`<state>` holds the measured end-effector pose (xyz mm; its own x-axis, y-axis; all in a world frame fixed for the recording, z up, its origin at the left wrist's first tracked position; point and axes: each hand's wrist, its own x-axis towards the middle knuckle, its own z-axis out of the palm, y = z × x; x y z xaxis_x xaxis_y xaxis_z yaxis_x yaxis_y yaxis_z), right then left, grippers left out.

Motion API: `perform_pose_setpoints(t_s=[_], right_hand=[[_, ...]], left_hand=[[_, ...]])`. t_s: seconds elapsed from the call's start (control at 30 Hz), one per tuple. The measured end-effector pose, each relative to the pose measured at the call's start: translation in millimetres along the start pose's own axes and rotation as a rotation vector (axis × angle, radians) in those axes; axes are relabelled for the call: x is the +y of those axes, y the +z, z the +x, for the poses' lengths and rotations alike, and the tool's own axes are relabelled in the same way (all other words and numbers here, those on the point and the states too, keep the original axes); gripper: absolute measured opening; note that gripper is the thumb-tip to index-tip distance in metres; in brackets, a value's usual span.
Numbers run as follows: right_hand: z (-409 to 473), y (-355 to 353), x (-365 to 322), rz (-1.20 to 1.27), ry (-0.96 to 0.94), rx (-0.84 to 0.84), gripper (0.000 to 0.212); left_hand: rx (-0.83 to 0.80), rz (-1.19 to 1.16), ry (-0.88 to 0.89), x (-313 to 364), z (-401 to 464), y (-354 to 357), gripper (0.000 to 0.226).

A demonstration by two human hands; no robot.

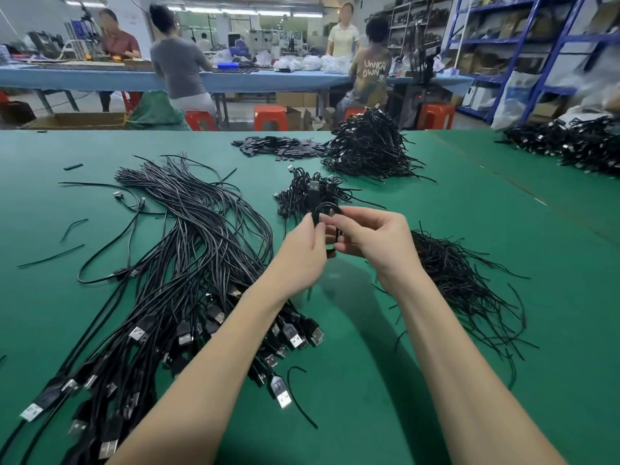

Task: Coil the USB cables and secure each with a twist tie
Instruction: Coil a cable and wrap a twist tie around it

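Both hands are up over the table, working one small coiled black USB cable between them. The left hand pinches the coil's left side with thumb and fingertips; the right hand has its fingers curled in on the right side, gripping the loops, probably twisting a tie on, though the tie itself is too fine to make out.

Just beyond the hands sits a small cluster of coiled black cables, and farther back a tall heap of finished black bundles, so plenty looks done. Still, a big sheaf of loose straight black USB cables sprawls to the left, silver plugs toward the camera: lots left. To the right, near the right wrist, lies the pile of thin black twist ties on the green table mat.
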<state>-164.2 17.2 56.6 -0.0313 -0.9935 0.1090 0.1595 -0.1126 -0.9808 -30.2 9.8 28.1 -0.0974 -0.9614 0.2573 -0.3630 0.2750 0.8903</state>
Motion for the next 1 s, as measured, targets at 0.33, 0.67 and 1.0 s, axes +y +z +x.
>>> perform_pose_setpoints(t_s=[0.33, 0.67, 1.0], right_hand=[[-1.4, -0.8, 0.1, -0.255, -0.084, -0.045, 0.010], [2.8, -14.6, 0.9, -0.239, -0.037, 0.093, 0.014], [2.4, -61.4, -18.3, -1.392, 0.320, -0.201, 0.012]], left_hand=[[0.013, 0.161, 0.043, 9.2, -1.8, -0.2, 0.020], [-0.129, -0.116, -0.050, 8.4, -2.2, 17.8, 0.009], [0.052, -0.484, -0.267, -9.4, 2.9, 5.5, 0.012]])
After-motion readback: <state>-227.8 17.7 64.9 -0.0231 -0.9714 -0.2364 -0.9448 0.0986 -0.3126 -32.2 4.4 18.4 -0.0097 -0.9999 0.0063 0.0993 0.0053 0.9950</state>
